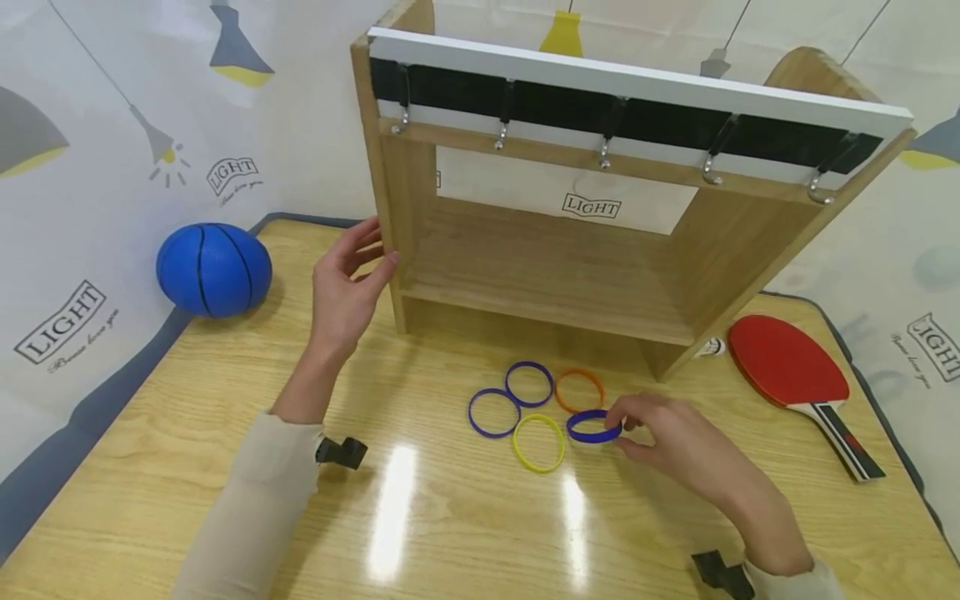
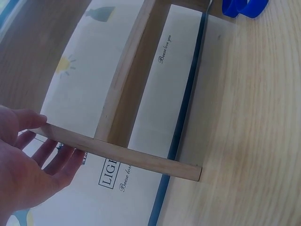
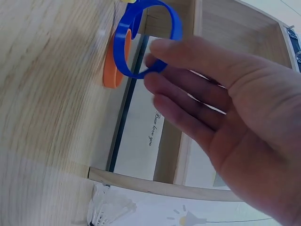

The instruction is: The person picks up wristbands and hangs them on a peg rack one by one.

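In the head view, clock centred on the loose rings (image 1: 519, 406), the right hand (image 1: 675, 433) pinches a blue ring (image 1: 591, 437) at three o'clock; the left hand (image 1: 348, 287) grips the rack (image 1: 555, 258) at ten, fingertips partly hidden. The rack partly hides the shuttlecock (image 1: 713, 347) at two; the table (image 1: 465, 517) runs on toward six.

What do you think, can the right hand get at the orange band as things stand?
Probably yes: the orange band lies close to the right hand, nothing resting on it, though that hand would likely have to release the blue band it pinches.
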`<move>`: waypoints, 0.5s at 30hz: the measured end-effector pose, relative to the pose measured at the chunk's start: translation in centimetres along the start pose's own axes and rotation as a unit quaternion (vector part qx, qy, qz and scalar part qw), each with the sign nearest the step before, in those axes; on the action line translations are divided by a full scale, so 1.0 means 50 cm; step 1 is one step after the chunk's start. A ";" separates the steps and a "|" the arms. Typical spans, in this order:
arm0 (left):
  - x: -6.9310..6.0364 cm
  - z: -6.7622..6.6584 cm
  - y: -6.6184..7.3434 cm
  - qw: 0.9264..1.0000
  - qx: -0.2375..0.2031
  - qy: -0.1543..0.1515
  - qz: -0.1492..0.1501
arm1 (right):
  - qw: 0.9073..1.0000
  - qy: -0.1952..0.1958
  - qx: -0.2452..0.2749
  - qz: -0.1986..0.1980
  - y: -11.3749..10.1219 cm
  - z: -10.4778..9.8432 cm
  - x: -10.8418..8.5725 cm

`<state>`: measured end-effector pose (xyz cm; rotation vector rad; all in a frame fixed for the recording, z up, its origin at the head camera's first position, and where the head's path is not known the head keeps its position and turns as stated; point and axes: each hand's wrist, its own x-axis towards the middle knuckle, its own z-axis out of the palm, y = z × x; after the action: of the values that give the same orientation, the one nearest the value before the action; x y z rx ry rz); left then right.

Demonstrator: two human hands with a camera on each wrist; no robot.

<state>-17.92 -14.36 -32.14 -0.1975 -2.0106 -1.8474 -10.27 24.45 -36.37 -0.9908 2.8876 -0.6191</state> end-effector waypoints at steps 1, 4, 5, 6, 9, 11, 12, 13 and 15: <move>0.000 0.000 0.000 1.000 0.000 0.000 -0.001 | 1.000 0.016 -0.013 -0.010 0.002 0.000 0.000; 0.000 0.000 0.000 1.000 0.002 0.000 -0.001 | 0.997 0.055 -0.040 -0.039 0.006 -0.002 0.000; 0.000 -0.001 -0.001 1.000 0.002 0.000 -0.001 | 0.996 0.063 -0.043 -0.046 0.007 -0.003 0.000; -0.001 -0.001 -0.001 1.000 0.001 -0.001 0.000 | 0.995 0.070 -0.043 -0.053 0.009 -0.004 0.000; 0.000 -0.001 -0.002 1.000 0.001 -0.002 0.001 | 0.996 0.071 -0.035 -0.051 0.009 -0.007 -0.001; 0.000 -0.001 -0.002 1.000 0.000 -0.002 0.003 | 0.997 0.060 -0.025 -0.038 0.008 -0.008 -0.001; 0.000 0.000 -0.003 1.000 0.000 -0.002 0.004 | 0.998 0.052 -0.020 -0.030 0.007 -0.008 -0.001; 0.000 0.000 -0.003 1.000 -0.001 -0.001 0.004 | 0.999 0.047 -0.016 -0.021 0.007 -0.009 0.000; 0.001 0.000 -0.003 1.000 -0.002 -0.001 0.005 | 0.999 0.040 -0.009 -0.005 0.006 -0.009 -0.001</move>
<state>-18.00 -14.36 -32.25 -0.2100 -2.0039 -1.8450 -10.50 24.86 -36.07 -1.0060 2.9645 -0.6505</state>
